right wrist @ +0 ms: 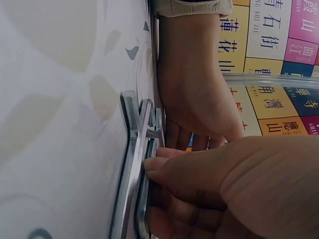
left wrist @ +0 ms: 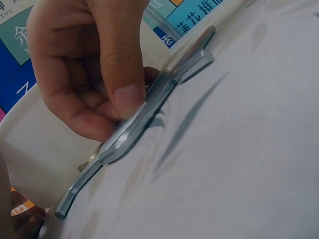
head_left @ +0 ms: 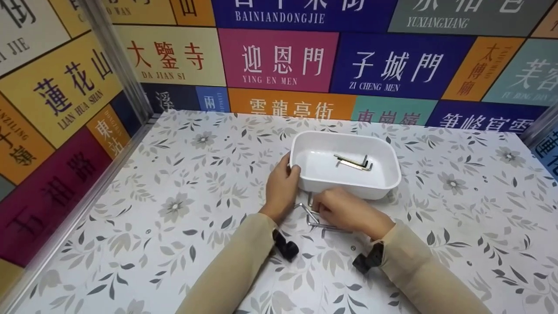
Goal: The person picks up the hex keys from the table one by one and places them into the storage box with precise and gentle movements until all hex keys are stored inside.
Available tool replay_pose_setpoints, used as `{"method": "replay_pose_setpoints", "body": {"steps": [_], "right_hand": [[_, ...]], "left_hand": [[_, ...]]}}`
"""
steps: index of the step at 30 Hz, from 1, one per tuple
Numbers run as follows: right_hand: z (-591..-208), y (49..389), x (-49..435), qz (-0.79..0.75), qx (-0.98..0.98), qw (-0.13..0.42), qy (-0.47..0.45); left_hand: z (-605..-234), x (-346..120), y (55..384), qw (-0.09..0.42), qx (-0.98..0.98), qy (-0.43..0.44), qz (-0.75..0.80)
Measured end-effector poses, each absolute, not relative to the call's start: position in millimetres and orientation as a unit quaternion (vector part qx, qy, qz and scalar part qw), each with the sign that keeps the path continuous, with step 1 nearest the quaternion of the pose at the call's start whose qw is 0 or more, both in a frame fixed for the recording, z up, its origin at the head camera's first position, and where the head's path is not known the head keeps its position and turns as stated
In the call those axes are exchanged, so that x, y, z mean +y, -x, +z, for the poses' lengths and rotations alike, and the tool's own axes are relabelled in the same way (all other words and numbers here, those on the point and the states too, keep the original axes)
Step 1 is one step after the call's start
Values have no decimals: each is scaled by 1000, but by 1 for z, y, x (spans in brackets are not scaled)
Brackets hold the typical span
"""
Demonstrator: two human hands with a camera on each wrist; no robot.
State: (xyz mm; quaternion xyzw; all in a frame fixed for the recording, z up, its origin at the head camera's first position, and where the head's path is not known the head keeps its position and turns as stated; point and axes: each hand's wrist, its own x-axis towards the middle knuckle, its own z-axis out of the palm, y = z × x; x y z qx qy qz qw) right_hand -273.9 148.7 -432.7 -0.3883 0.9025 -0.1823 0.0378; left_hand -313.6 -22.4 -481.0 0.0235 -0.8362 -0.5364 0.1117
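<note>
In the head view, my left hand (head_left: 281, 188) holds the left end of a white plastic box (head_left: 301, 146), thumb at its front corner and fingers along the outer side. My right hand (head_left: 342, 210) is low in front of the box, among several L-shaped metal hex keys (head_left: 314, 220) lying on the table. The left wrist view shows its thumb and fingertips pinching a silver hex key (left wrist: 127, 137) that lies along others. A few more hex keys (head_left: 354, 164), some brassy, rest on the box floor. The palm hides part of the pile.
The table (head_left: 174, 244) has a white covering with a grey leaf and flower print. Behind it and along the left stand panels (head_left: 279, 61) of coloured blocks with lettering. Black wrist cameras (head_left: 285, 246) sit at both sleeve cuffs, close over the table.
</note>
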Motion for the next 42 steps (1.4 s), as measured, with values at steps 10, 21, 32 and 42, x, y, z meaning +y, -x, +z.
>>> {"method": "replay_pose_setpoints", "body": {"steps": [10, 21, 32, 42], "right_hand": [[-434, 274, 149, -190, 899, 30, 393], [-435, 275, 148, -182, 902, 27, 391], [-436, 276, 149, -185, 900, 29, 393], [-426, 275, 152, -189, 910, 43, 367]], "left_hand": [[-481, -22, 313, 115, -835, -21, -538], [-481, -23, 312, 118, -838, -22, -531], [-480, -21, 312, 116, -832, -22, -542], [-481, -23, 312, 112, -840, -21, -531]]}}
